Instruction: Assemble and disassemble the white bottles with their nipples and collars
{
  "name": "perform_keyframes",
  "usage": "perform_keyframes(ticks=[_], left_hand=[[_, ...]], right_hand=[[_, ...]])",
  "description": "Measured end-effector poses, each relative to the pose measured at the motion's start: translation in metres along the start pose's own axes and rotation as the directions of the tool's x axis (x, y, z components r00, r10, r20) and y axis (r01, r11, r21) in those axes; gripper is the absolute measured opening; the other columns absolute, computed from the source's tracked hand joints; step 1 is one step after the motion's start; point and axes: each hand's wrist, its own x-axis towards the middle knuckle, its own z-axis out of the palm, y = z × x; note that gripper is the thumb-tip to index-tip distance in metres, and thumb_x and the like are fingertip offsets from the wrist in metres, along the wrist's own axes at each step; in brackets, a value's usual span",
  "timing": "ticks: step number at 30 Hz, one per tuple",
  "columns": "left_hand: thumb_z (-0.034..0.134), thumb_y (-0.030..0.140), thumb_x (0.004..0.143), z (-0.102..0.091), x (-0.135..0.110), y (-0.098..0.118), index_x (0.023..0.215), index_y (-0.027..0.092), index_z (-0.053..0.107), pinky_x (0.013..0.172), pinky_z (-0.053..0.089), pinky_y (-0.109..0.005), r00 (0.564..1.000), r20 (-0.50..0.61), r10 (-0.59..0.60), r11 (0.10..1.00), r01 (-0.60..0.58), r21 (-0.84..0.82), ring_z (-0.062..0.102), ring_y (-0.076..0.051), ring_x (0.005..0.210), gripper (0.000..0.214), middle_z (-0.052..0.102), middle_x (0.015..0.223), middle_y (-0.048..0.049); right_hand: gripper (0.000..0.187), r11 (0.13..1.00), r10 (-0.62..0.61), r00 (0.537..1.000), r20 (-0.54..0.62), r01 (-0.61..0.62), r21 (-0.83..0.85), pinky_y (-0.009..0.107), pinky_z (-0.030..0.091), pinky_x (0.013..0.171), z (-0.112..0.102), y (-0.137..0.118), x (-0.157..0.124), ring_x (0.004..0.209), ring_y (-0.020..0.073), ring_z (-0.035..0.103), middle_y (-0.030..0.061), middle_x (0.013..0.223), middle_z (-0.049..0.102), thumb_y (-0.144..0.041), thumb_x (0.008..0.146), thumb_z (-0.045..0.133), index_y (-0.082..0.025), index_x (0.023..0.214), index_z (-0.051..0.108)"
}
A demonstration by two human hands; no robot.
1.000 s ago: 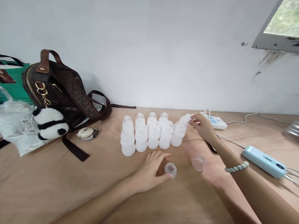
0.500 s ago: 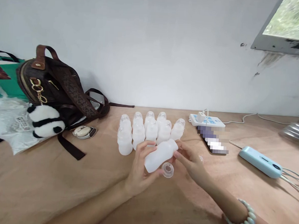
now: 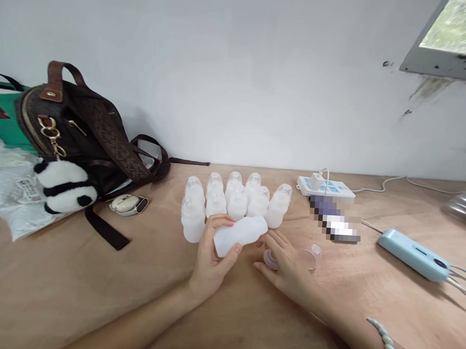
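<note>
Nearly level, a bottle (image 3: 240, 235) rests between the fingers and thumb of the left hand (image 3: 210, 265), before the standing bottles (image 3: 193, 217), its long axis slanting, neck pointing right and slightly upward. The right hand (image 3: 285, 262), fingers half-curled, arches beside a cap (image 3: 269, 258); any grip is unclear.

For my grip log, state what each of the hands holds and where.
The left hand holds the white bottle around its body, near the base; whether the right hand grips the clear ring cannot be told.
</note>
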Motion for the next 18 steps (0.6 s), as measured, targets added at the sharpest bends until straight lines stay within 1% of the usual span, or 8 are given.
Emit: perform_keyframes(ticks=[4, 7, 9, 11, 13, 15, 17, 18], left_hand=[[0.061, 0.018, 0.089, 0.000, 0.000, 0.001, 0.112, 0.025, 0.054, 0.095, 0.045, -0.037, 1.000, 0.003, -0.011, 1.000, 0.011, -0.011, 0.054, -0.023, 0.111, 0.025, 0.056, 0.112, -0.0047], [0.060, 0.018, 0.090, 0.000, 0.001, 0.002, 0.112, 0.026, 0.053, 0.096, 0.045, -0.037, 1.000, 0.006, -0.017, 1.000, 0.017, -0.020, 0.054, -0.022, 0.111, 0.025, 0.055, 0.112, -0.0046], [0.059, 0.017, 0.090, 0.000, 0.001, 0.002, 0.112, 0.026, 0.053, 0.096, 0.045, -0.037, 1.000, 0.006, -0.014, 1.000, 0.014, -0.023, 0.054, -0.022, 0.110, 0.024, 0.055, 0.111, -0.0046], [0.059, 0.017, 0.090, 0.000, 0.002, 0.002, 0.112, 0.026, 0.053, 0.096, 0.045, -0.037, 1.000, 0.007, -0.011, 1.000, 0.011, -0.026, 0.054, -0.022, 0.110, 0.024, 0.055, 0.111, -0.0045], [0.059, 0.017, 0.090, 0.000, 0.002, 0.002, 0.112, 0.026, 0.053, 0.096, 0.045, -0.037, 1.000, 0.010, -0.006, 1.000, 0.007, -0.027, 0.054, -0.021, 0.110, 0.024, 0.055, 0.111, -0.0045], [0.059, 0.018, 0.091, 0.000, 0.002, 0.002, 0.112, 0.025, 0.053, 0.096, 0.045, -0.037, 1.000, 0.009, -0.006, 1.000, 0.007, -0.026, 0.054, -0.022, 0.110, 0.023, 0.055, 0.111, -0.0046], [0.059, 0.018, 0.091, -0.001, 0.002, 0.002, 0.112, 0.025, 0.053, 0.096, 0.046, -0.037, 1.000, 0.007, -0.007, 1.000, 0.007, -0.025, 0.054, -0.022, 0.110, 0.023, 0.055, 0.110, -0.0047], [0.059, 0.019, 0.091, -0.001, 0.002, 0.002, 0.112, 0.025, 0.053, 0.095, 0.046, -0.037, 1.000, 0.010, -0.008, 1.000, 0.008, -0.024, 0.054, -0.022, 0.109, 0.023, 0.055, 0.110, -0.0049]], right_hand=[[0.029, 0.997, -0.016, 0.999, -0.049, 0.019, 0.074, 0.043, 0.052, 0.085, -0.003, 0.002, 0.001, 0.101, 0.0267, 0.058, 0.0063, 0.106, 0.062, -0.007, 0.082, 0.058, -0.025, 0.104, 0.051], [0.030, 0.999, 0.018, 0.995, -0.095, -0.014, 0.039, 0.045, 0.052, 0.087, -0.001, 0.005, 0.000, 0.105, 0.0283, 0.057, 0.0070, 0.110, 0.061, -0.008, 0.083, 0.056, -0.026, 0.107, 0.052], [0.031, 0.998, 0.053, 0.994, -0.090, -0.057, -0.039, 0.048, 0.052, 0.087, 0.001, 0.007, -0.002, 0.106, 0.0306, 0.056, 0.0089, 0.111, 0.060, -0.009, 0.082, 0.056, -0.025, 0.108, 0.053], [0.031, 0.989, 0.086, 0.995, -0.057, -0.092, -0.112, 0.050, 0.051, 0.085, 0.004, 0.007, -0.002, 0.105, 0.0325, 0.056, 0.0110, 0.111, 0.060, -0.009, 0.080, 0.058, -0.023, 0.108, 0.054], [0.028, 0.985, 0.119, 0.993, -0.016, -0.120, -0.123, 0.050, 0.051, 0.083, 0.005, 0.007, -0.003, 0.104, 0.0330, 0.056, 0.0120, 0.109, 0.061, -0.009, 0.080, 0.058, -0.021, 0.105, 0.055], [0.021, 0.986, 0.163, 0.987, 0.001, -0.162, -0.038, 0.049, 0.051, 0.083, 0.002, 0.005, -0.002, 0.103, 0.0316, 0.058, 0.0107, 0.108, 0.062, -0.013, 0.084, 0.058, -0.022, 0.103, 0.056], [0.013, 0.964, 0.230, 0.973, -0.006, -0.227, 0.138, 0.044, 0.051, 0.080, -0.004, 0.004, 0.000, 0.096, 0.0274, 0.060, 0.0080, 0.105, 0.064, -0.022, 0.088, 0.058, -0.023, 0.101, 0.056], [0.012, 0.931, 0.271, 0.963, -0.014, -0.258, 0.257, 0.040, 0.052, 0.076, -0.007, 0.003, 0.001, 0.092, 0.0247, 0.060, 0.0069, 0.105, 0.065, -0.028, 0.090, 0.058, -0.024, 0.102, 0.057]])
